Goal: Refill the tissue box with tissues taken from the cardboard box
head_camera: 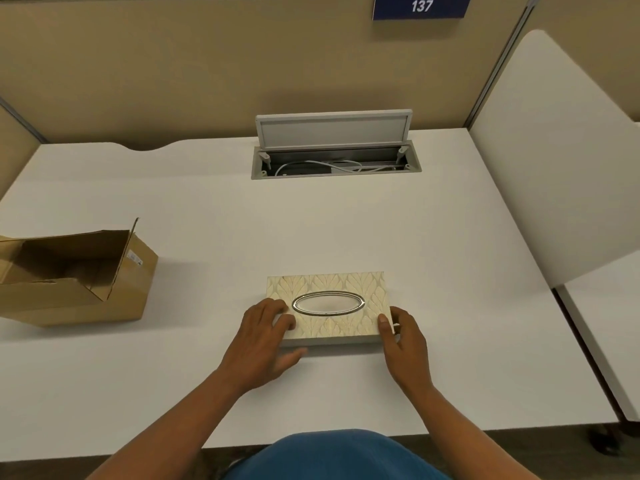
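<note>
A flat tissue box (341, 323) with a cream leaf pattern and a silver oval opening lies on the white desk (433, 237) in front of me. My left hand (263, 344) rests on its left end, fingers on the lid, thumb along the front edge. My right hand (403, 341) grips its right end, thumb on top. An open brown cardboard box (79, 275) stands at the left of the desk, flaps up; its inside is dark and I cannot tell what it holds. No tissue shows through the oval opening.
An open cable hatch (334, 147) with white cables is set into the desk at the back. Beige partition walls surround the desk, with a blue sign reading 137 (420, 6). A white side panel (561, 150) rises at the right.
</note>
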